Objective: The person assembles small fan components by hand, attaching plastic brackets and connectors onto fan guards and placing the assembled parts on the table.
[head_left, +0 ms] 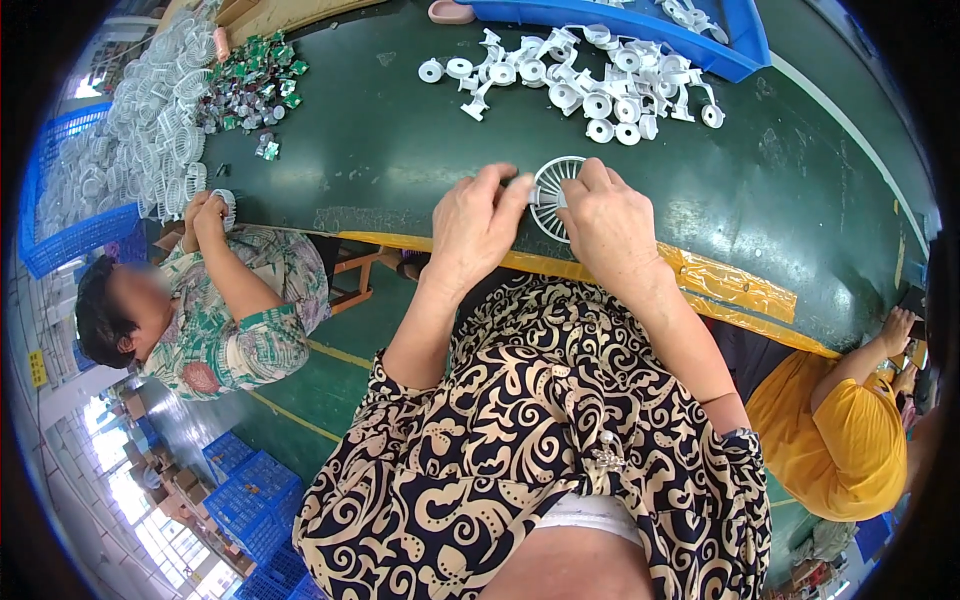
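Both my hands hold one round white plastic grille [552, 193] over the near edge of the green table [400, 150]. My left hand [472, 222] pinches its left rim with the fingertips. My right hand [612, 225] covers its right side, so part of the grille is hidden. Just beyond them lies a loose heap of white plastic stand parts [590, 80].
A blue tray [745, 50] with more white parts sits at the far edge. A pile of white grilles [160, 120] and small green-and-silver pieces [250, 85] lie far left. A person in a patterned shirt [235, 320] works at the left, another in yellow [840, 430] at the right.
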Action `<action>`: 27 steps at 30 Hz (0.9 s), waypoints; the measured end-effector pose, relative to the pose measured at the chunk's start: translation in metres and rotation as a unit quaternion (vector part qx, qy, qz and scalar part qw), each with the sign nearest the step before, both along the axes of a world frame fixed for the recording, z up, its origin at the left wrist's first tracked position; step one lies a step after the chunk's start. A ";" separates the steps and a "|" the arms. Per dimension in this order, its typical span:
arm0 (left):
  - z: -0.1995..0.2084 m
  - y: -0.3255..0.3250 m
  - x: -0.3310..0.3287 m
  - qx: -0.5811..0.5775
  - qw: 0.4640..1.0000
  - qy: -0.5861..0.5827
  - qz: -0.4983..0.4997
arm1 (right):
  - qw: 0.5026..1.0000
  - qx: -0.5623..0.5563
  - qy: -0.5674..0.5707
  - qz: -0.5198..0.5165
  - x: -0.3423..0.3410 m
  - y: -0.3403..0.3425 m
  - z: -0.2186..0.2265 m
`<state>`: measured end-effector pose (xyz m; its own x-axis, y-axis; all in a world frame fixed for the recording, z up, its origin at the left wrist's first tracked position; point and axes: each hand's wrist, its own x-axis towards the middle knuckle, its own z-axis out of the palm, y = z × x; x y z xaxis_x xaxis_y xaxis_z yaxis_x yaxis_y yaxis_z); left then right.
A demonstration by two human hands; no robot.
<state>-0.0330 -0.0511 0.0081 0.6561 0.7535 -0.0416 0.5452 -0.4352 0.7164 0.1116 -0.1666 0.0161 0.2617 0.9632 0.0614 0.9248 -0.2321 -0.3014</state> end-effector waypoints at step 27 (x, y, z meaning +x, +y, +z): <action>-0.020 0.009 -0.010 0.087 0.983 -0.160 -0.001 | 0.918 0.130 -0.027 -0.374 0.124 -0.115 0.034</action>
